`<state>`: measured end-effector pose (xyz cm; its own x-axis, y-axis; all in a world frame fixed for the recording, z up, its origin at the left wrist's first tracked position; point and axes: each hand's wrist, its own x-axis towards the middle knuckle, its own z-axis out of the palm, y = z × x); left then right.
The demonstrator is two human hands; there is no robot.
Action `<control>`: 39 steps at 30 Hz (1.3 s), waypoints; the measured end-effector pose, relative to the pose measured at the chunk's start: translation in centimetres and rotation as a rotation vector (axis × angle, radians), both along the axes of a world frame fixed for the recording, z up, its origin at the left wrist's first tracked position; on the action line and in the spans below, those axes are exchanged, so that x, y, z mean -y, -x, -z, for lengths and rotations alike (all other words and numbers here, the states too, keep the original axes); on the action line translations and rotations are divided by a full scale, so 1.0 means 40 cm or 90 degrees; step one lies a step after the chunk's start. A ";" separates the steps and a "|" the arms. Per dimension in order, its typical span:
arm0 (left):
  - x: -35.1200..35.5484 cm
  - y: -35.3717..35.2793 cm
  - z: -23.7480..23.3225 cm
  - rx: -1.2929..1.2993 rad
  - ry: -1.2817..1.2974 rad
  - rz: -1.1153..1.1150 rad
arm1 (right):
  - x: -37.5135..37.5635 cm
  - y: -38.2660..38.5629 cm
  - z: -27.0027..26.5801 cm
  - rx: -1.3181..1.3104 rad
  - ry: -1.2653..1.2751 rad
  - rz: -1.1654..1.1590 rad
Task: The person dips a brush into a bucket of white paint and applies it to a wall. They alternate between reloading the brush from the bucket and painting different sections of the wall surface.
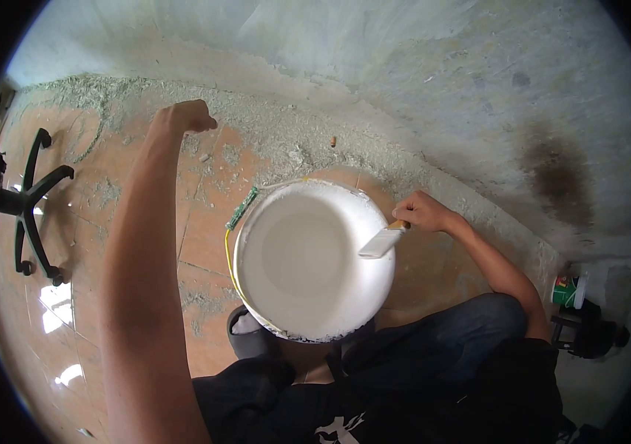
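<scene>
A white bucket [379, 270] stands on the floor in front of me, with pale, off-white liquid [304, 248] inside. My right hand [425, 212] is closed around the short wooden handle of a paintbrush [382, 242]. The brush's white-coated head reaches over the bucket's right rim, above the inner wall. My left hand [188, 117] is stretched out beyond the bucket to the upper left, over the debris by the wall. Its fingers are curled in, and nothing shows in them. The bucket's yellow wire handle with a green wrapped grip [242, 208] rests down on the left side.
Flaky debris [297, 140] lies along the foot of a patchy wall [434, 66] with a dark stain. A swivel chair base [31, 200] is on the tiles at the left. A green-and-white tub [569, 291] sits at the right. My shoe [252, 337] is close to the bucket.
</scene>
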<state>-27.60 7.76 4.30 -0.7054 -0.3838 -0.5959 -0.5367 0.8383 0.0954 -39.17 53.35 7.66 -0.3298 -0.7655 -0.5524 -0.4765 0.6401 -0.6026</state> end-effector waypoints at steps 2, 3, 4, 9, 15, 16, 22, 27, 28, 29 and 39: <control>0.000 0.001 0.007 0.002 -0.002 0.000 | 0.001 0.008 0.003 -0.062 -0.018 -0.029; 0.000 0.000 0.011 -0.007 -0.008 0.000 | -0.001 0.008 0.006 -0.124 -0.036 -0.059; 0.003 0.000 0.014 -0.019 -0.013 -0.001 | -0.003 0.007 0.007 -0.124 -0.037 -0.059; 0.003 0.001 0.014 -0.017 -0.012 -0.015 | -0.008 0.014 0.031 0.123 -0.016 0.009; 0.015 0.032 0.093 0.005 0.019 0.076 | -0.010 0.003 0.022 -0.062 -0.001 -0.123; 0.012 0.033 0.093 0.001 0.024 0.056 | 0.005 -0.010 -0.010 -0.030 -0.027 -0.111; -0.007 0.029 0.098 -0.013 -0.006 -0.005 | 0.015 0.026 -0.028 0.177 0.021 -0.080; -0.008 0.024 0.080 0.010 -0.019 0.038 | 0.031 0.001 -0.084 0.262 0.131 -0.061; -0.012 0.021 0.077 0.009 -0.018 0.039 | 0.033 -0.006 -0.084 0.312 0.171 -0.047; -0.014 0.013 0.075 0.002 -0.026 0.014 | 0.031 -0.019 -0.091 0.308 0.172 -0.050; -0.010 0.047 0.088 -0.083 0.025 -0.045 | 0.180 -0.018 -0.381 0.267 0.539 0.224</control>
<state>-29.48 8.14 0.80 -0.7462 -0.4570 -0.4840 -0.5802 0.8029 0.1364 -38.47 46.13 22.88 -0.5168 -0.8561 0.0049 0.0119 -0.0129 -0.9998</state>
